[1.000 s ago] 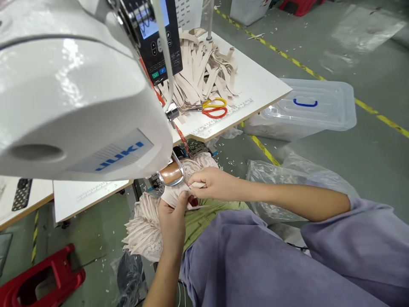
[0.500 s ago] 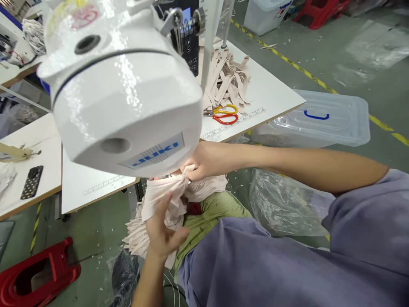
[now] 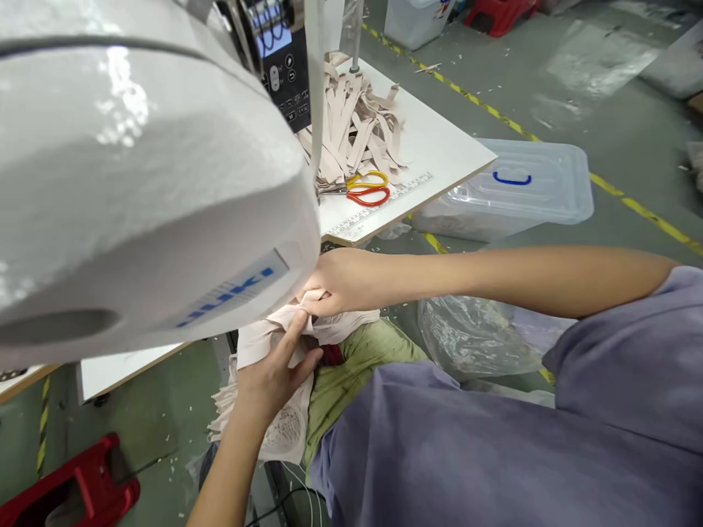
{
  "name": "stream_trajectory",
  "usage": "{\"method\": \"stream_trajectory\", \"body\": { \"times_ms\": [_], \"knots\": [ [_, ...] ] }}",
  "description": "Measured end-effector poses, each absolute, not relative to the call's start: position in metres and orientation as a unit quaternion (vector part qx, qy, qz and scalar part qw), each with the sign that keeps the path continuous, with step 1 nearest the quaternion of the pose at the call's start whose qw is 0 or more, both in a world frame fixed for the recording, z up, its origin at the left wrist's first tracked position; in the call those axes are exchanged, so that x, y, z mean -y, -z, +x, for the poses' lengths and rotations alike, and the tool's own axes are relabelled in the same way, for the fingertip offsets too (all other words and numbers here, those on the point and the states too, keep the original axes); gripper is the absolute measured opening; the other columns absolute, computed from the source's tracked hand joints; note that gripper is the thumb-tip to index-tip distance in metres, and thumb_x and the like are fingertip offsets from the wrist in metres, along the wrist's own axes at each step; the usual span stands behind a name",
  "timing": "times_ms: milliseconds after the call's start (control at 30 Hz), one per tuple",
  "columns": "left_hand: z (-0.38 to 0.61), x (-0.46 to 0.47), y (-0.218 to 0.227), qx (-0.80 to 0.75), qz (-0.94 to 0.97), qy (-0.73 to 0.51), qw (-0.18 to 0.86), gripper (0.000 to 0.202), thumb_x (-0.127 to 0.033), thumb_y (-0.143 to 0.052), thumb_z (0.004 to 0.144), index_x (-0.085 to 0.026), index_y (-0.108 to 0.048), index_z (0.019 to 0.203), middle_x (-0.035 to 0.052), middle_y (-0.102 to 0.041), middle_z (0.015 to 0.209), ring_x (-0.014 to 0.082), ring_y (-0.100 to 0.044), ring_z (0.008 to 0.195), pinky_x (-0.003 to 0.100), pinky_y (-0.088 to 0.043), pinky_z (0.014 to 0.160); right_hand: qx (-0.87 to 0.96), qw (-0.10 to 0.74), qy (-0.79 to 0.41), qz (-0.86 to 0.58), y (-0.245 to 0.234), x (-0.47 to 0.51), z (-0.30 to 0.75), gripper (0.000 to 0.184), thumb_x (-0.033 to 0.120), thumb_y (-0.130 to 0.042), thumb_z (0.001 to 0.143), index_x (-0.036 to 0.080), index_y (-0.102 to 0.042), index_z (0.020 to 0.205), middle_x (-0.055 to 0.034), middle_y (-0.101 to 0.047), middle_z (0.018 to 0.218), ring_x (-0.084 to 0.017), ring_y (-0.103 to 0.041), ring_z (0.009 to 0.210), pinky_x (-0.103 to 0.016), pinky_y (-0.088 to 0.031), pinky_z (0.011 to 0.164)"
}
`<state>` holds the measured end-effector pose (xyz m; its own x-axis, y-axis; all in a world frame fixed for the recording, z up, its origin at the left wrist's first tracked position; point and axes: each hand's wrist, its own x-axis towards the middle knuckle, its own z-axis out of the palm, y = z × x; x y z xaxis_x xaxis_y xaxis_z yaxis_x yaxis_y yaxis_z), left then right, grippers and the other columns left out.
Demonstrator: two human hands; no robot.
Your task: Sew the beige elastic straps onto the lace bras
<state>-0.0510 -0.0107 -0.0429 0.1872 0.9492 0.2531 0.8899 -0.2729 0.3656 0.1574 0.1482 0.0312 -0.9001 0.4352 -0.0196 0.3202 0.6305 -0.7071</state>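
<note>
A pale pink lace-trimmed garment (image 3: pixel 286 433) hangs over my lap, its upper edge reaching beneath the head of a white sewing machine (image 3: pixel 181 212). My right hand (image 3: pixel 341 282) pinches a folded strip of this cloth close to the machine head. From the lower left, my left hand (image 3: pixel 272 377) grips the garment, its index finger reaching over the cloth to the right hand's fingertips. Its thumb stands off to the side, and its other fingers are mostly hidden. The needle area is concealed behind the machine head.
Scissors (image 3: pixel 369 189) with red and yellow handles lie on the white table (image 3: pixel 433 139), beside a heap of pale fabric strips (image 3: pixel 356 132). A lidded plastic bin (image 3: pixel 538 183) stands beyond the table edge. Plastic bags (image 3: pixel 477 333) and a red stool (image 3: pixel 93 479) are on the floor.
My left hand has moved up from a spread position onto the cloth beside the right hand. The view has shifted closer to the machine head. The right hand keeps its pinch.
</note>
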Motion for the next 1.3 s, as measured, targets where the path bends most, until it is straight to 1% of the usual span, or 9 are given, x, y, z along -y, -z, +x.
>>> {"method": "stream_trajectory", "body": {
  "times_ms": [67, 133, 233, 467, 700, 867, 1000, 1167, 1300],
  "knots": [
    [-0.043, 0.013, 0.037, -0.615, 0.756, -0.215, 0.062, 0.068, -0.039, -0.076, 0.081, -0.031, -0.052, 0.144, 0.0077, -0.076, 0.108, 0.0307, -0.070, 0.105, 0.038, -0.054, 0.093, 0.899, 0.163, -0.353, -0.202, -0.019, -0.144, 0.164, 0.021, 0.032, -0.058, 0.091, 0.021, -0.070, 0.103, -0.0061, -0.064, 0.099, -0.018, -0.055, 0.084, -0.030, -0.041, 0.072],
    [-0.034, 0.014, 0.030, -0.624, 0.754, -0.202, 0.042, 0.069, -0.037, -0.073, 0.083, -0.031, -0.047, 0.147, 0.0070, -0.075, 0.113, 0.0286, -0.070, 0.105, 0.034, -0.054, 0.089, 0.893, 0.254, -0.314, -0.197, -0.006, -0.138, 0.170, 0.022, 0.033, -0.057, 0.094, 0.023, -0.070, 0.107, -0.0087, -0.060, 0.117, -0.022, -0.053, 0.105, -0.036, -0.042, 0.087],
    [-0.025, 0.014, 0.023, -0.634, 0.748, -0.195, 0.023, 0.069, -0.038, -0.072, 0.085, -0.030, -0.046, 0.148, 0.0067, -0.075, 0.113, 0.0255, -0.070, 0.102, 0.028, -0.053, 0.083, 0.879, 0.302, -0.308, -0.203, 0.004, -0.135, 0.173, 0.016, 0.025, -0.057, 0.093, 0.023, -0.073, 0.093, -0.0068, -0.061, 0.110, -0.021, -0.052, 0.106, -0.038, -0.041, 0.094],
    [-0.013, 0.014, 0.019, -0.657, 0.733, -0.174, -0.007, 0.067, -0.038, -0.068, 0.087, -0.029, -0.045, 0.149, 0.0043, -0.077, 0.091, 0.0199, -0.071, 0.077, 0.024, -0.044, 0.056, 0.866, 0.271, -0.363, -0.211, -0.003, -0.142, 0.170, 0.012, 0.021, -0.064, 0.088, 0.023, -0.075, 0.086, -0.0037, -0.067, 0.100, -0.019, -0.056, 0.101, -0.037, -0.042, 0.094],
    [-0.008, 0.016, 0.012, -0.680, 0.713, -0.169, 0.011, 0.058, -0.038, -0.065, 0.089, -0.027, -0.051, 0.144, 0.0066, -0.075, 0.092, 0.0172, -0.066, 0.067, 0.023, -0.036, 0.048, 0.896, 0.356, -0.231, -0.134, 0.018, -0.132, 0.176, 0.022, 0.021, -0.052, 0.095, 0.025, -0.070, 0.105, -0.0039, -0.067, 0.107, -0.018, -0.057, 0.106, -0.037, -0.043, 0.098],
    [-0.027, 0.013, 0.000, -0.638, 0.748, -0.149, 0.109, 0.051, -0.038, -0.058, 0.093, -0.028, -0.053, 0.142, 0.0049, -0.073, 0.093, 0.0074, -0.045, 0.042, 0.022, -0.034, 0.045, 0.913, 0.349, -0.163, -0.133, 0.016, -0.131, 0.176, 0.021, 0.020, -0.052, 0.091, 0.026, -0.070, 0.097, -0.0024, -0.068, 0.097, -0.020, -0.056, 0.102, -0.037, -0.042, 0.095],
    [-0.031, 0.009, -0.006, -0.637, 0.751, -0.139, 0.104, 0.046, -0.034, -0.055, 0.094, -0.031, -0.055, 0.140, 0.0024, -0.072, 0.086, 0.0087, -0.046, 0.044, 0.021, -0.032, 0.045, 0.886, 0.303, -0.298, -0.184, 0.011, -0.127, 0.178, 0.020, 0.024, -0.052, 0.092, 0.023, -0.072, 0.095, -0.0038, -0.066, 0.089, -0.018, -0.057, 0.086, -0.036, -0.043, 0.085],
    [-0.011, 0.012, -0.008, -0.679, 0.712, -0.135, 0.115, 0.050, -0.035, -0.058, 0.092, -0.030, -0.053, 0.141, 0.0012, -0.071, 0.078, 0.0124, -0.049, 0.044, 0.023, -0.034, 0.045, 0.647, 0.273, -0.656, -0.275, 0.031, -0.129, 0.172, 0.041, 0.041, -0.045, 0.099, 0.022, -0.049, 0.136, 0.0001, -0.059, 0.085, -0.009, -0.048, 0.056, -0.024, -0.044, 0.056],
    [0.005, 0.012, -0.009, -0.726, 0.664, -0.128, 0.123, 0.050, -0.037, -0.056, 0.093, -0.027, -0.050, 0.142, 0.0024, -0.073, 0.081, 0.0166, -0.058, 0.053, 0.025, -0.038, 0.049, 0.662, 0.340, -0.590, -0.312, 0.039, -0.146, 0.147, 0.046, 0.041, -0.057, 0.093, 0.022, -0.050, 0.134, -0.0045, -0.060, 0.104, -0.010, -0.053, 0.068, -0.028, -0.051, 0.067]
  ]
}}
